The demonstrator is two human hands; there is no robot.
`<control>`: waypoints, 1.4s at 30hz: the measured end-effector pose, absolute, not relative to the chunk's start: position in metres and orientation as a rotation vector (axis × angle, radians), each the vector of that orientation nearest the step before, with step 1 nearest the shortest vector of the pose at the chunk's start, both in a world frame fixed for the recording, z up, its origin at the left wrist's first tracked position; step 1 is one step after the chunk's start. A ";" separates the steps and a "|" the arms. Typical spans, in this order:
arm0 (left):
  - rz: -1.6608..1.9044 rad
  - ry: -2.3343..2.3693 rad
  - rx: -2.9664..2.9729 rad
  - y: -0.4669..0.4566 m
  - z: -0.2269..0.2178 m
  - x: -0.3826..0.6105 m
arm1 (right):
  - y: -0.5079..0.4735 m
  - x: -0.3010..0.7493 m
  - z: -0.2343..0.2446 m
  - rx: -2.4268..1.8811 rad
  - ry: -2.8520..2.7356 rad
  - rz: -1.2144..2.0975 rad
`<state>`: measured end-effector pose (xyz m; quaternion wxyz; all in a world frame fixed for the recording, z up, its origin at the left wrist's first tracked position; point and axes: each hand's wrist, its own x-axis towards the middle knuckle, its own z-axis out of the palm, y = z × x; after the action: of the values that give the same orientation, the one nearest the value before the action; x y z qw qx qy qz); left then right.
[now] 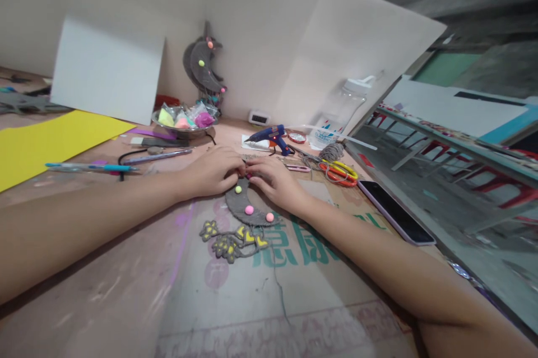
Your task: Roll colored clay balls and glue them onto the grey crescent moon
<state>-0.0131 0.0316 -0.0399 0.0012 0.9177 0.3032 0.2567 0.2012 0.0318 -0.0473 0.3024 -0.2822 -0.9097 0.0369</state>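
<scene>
A grey felt crescent moon lies flat on the table, dotted with small yellow and pink pompoms. Both hands meet at its upper tip. My left hand has curled fingers pressing on that tip. My right hand pinches the same spot from the other side, a small dark pink piece showing between the fingertips. Grey felt flowers with yellow centres hang on threads below the moon.
A blue glue gun, orange-yellow scissors, a twine ball and a phone lie to the right. A metal bowl of coloured pompom bags, pens, yellow paper and a finished moon stand behind.
</scene>
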 end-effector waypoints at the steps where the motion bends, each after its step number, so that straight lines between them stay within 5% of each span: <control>1: 0.805 0.964 2.879 0.031 -0.039 -0.013 | 0.032 0.201 -0.048 -0.749 -2.411 0.105; 42: 0.877 0.924 2.745 0.033 -0.040 -0.014 | 0.029 0.207 -0.048 -0.931 -2.350 0.313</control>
<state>-0.0140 0.0333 -0.0402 0.0577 0.9056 0.3047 0.2894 0.2068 0.0288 -0.0484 0.2931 -0.3496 -0.8821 0.1174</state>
